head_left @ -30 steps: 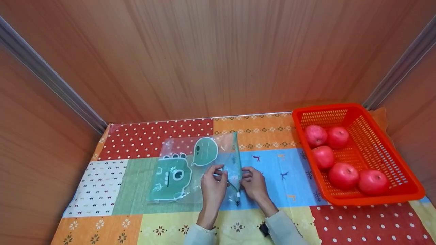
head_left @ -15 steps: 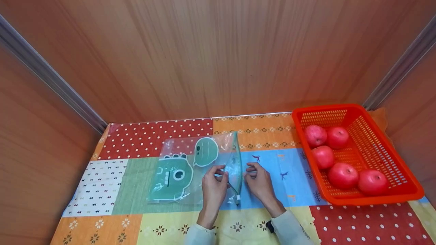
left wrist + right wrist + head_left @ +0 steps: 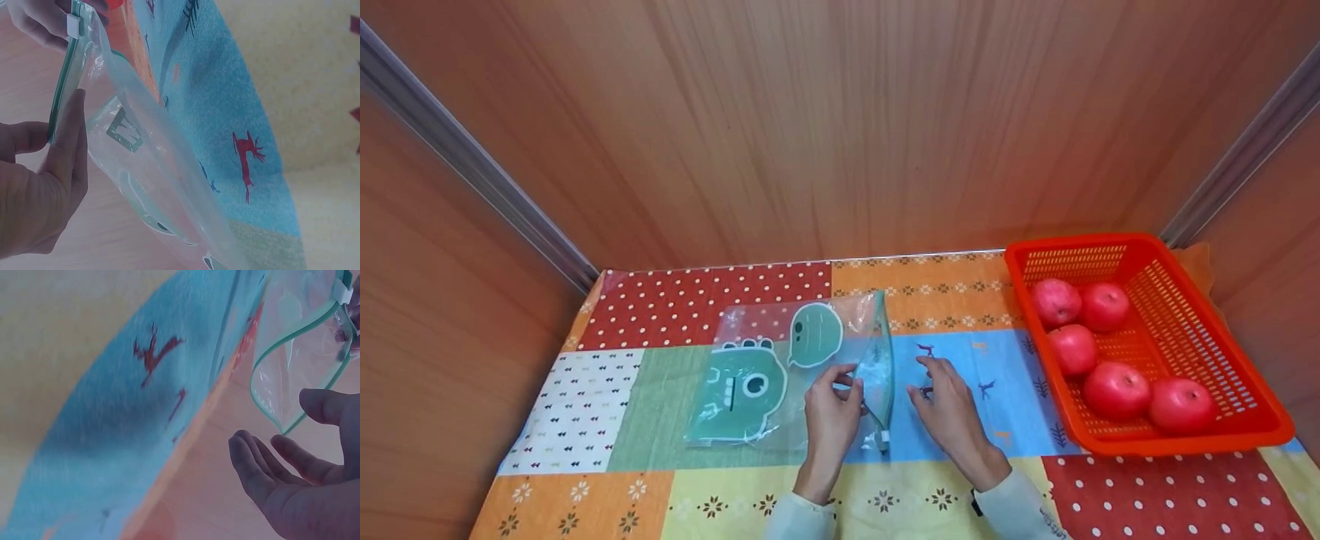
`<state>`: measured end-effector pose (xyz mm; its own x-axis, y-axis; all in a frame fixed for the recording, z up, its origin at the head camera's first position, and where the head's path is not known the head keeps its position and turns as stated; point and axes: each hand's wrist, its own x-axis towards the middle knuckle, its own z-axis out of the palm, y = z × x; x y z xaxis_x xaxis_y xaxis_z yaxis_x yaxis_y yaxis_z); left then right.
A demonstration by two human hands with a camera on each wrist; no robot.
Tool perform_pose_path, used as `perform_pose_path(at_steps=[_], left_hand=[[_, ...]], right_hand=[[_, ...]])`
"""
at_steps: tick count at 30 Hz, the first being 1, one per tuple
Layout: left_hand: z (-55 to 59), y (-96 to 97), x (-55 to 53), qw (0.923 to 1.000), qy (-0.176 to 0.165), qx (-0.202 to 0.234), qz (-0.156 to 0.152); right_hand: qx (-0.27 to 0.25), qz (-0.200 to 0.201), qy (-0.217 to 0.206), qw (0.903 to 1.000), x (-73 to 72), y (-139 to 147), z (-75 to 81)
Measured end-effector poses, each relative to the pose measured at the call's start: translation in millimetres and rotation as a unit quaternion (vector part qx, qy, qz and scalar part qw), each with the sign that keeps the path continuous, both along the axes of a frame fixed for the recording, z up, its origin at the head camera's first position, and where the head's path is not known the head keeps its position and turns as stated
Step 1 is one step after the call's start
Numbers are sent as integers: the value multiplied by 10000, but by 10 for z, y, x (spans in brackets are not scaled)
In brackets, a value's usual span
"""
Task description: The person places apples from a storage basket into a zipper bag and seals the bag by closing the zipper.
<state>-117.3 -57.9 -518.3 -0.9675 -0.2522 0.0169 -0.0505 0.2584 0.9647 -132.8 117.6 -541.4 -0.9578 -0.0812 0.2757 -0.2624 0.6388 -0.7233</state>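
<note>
A clear plastic zipper bag (image 3: 739, 394) printed with green cartoon shapes lies on the patterned cloth, its mouth toward the right. The green-edged mouth gapes apart, with a white slider (image 3: 884, 436) at its near end. My left hand (image 3: 832, 405) pinches one lip of the mouth between thumb and fingers, as the left wrist view shows with the green edge (image 3: 61, 93) in its grip. Right of the mouth, my right hand (image 3: 949, 405) is off the bag, thumb and fingers spread apart. In the right wrist view nothing lies between the fingers (image 3: 247, 461).
At the right stands a red-orange plastic basket (image 3: 1185, 442) holding several red apples (image 3: 1117, 390), most along its left and near sides. Wood-grain panels (image 3: 840, 135) wall the table at the back and both sides. A patchwork-print tablecloth (image 3: 735, 495) covers the table.
My right hand has let go of the bag's edge and moved right, its fingers spreading. The bag's mouth has widened a little. My left hand keeps its hold in place.
</note>
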Motion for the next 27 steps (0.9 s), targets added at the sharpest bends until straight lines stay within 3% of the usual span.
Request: perform_pose_path(at_steps=[12, 20, 27], left_hand=[[-11, -19, 20, 10000, -23, 11, -43], [-2, -23, 30, 9999, -109, -17, -32], [-13, -21, 26, 9999, -93, 20, -58]], right_hand=[[1274, 99, 755, 9889, 93, 140, 45], [1693, 60, 648, 9834, 156, 263, 124], [2063, 44, 902, 9743, 172, 375, 183]])
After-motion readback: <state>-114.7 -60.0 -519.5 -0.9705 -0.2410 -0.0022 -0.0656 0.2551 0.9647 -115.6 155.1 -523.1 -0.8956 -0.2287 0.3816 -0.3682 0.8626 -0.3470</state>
